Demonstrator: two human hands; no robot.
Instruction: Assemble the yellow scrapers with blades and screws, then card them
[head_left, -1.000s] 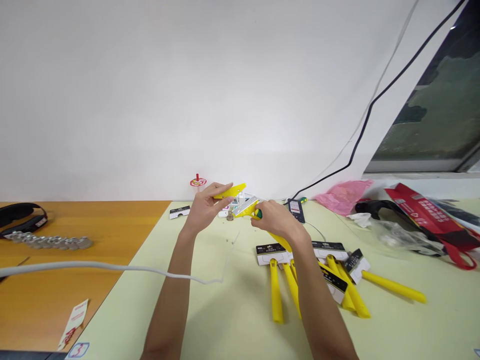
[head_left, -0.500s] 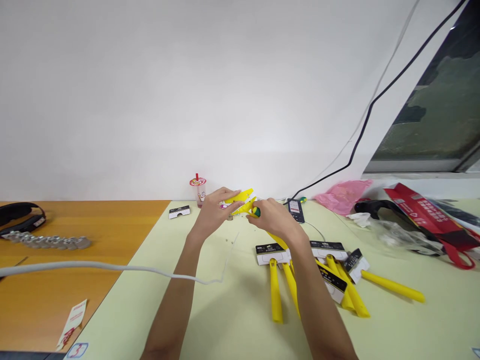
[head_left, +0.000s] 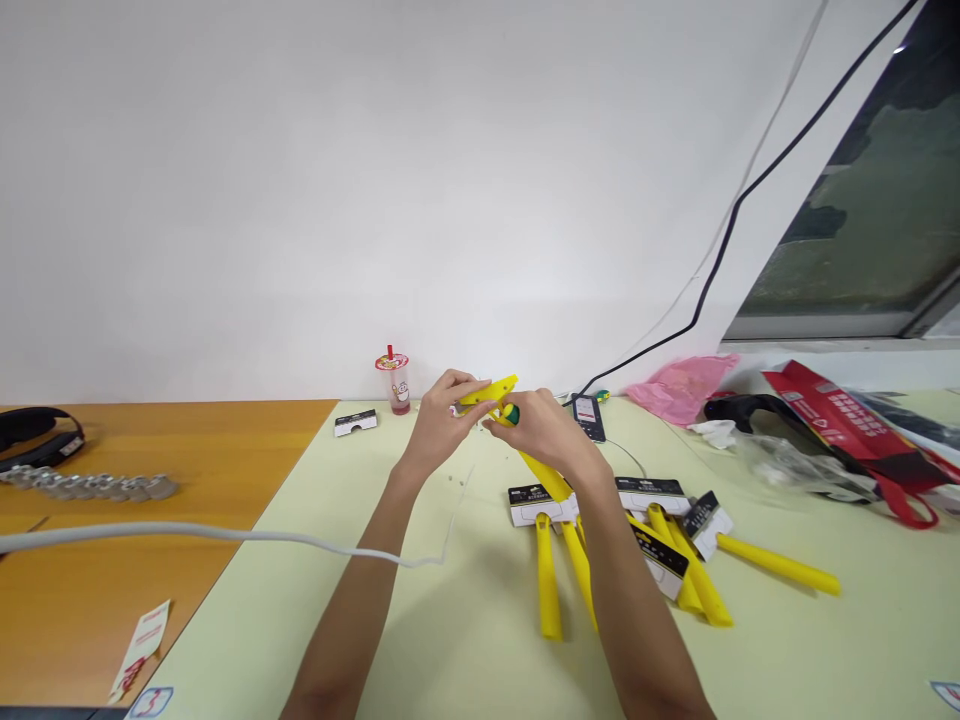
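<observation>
Over the middle of the table, my left hand [head_left: 448, 418] pinches a flat yellow plastic piece [head_left: 495, 389] with small dark spots, like holes. Close beside it, my right hand [head_left: 546, 428] is closed round a green-and-yellow handle [head_left: 511, 413], whose rounded green end pokes out towards the left hand. A long yellow plastic part [head_left: 546, 475] slants down from beneath the right hand; whether it joins the piece in the left hand is hidden. Below and right lie several yellow handles [head_left: 550, 590] with black-and-white cards [head_left: 529, 505].
A cup with a red straw [head_left: 397, 385] stands near the wall, a small card [head_left: 355, 423] beside it. A phone [head_left: 588, 418], pink bag [head_left: 682, 388] and red bag [head_left: 840, 425] lie right. A grey cable [head_left: 225, 533] crosses in front; metal parts [head_left: 90, 484] lie on the orange table.
The yellow piece in my left hand has tilted, showing more of its flat face. More of the long yellow part now shows below my right hand. The view has shifted slightly.
</observation>
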